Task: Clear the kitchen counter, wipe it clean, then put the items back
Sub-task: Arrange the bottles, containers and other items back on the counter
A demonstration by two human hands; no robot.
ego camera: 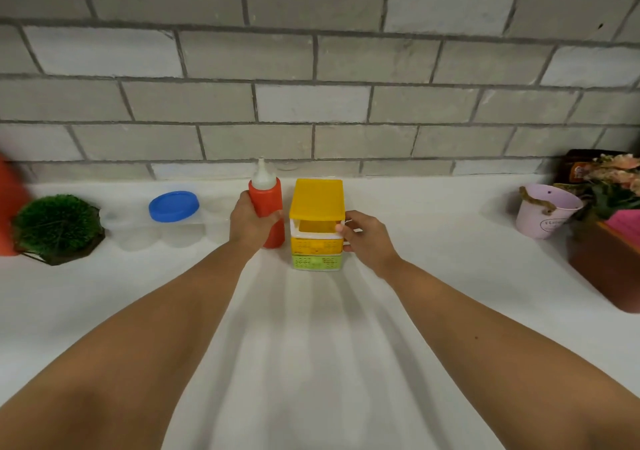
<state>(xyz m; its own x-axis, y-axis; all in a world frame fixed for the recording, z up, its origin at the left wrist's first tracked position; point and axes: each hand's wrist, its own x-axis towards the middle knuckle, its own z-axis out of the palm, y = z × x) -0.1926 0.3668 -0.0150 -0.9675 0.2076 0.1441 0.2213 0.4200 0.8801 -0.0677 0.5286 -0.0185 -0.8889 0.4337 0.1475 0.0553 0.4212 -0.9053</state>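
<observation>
Fingers around bottle

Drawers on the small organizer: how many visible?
3. Drawer unit, stacked under its yellow top: the top drawer, yellow, beside the right hand; the middle drawer, yellow; the bottom drawer, green. None appears hidden.

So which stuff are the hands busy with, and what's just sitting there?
In the hands:
left hand grips red squeeze bottle
right hand holds little drawer box

Just sitting:
blue-lidded tub
green spiky plant
pink pot
flowers
</observation>
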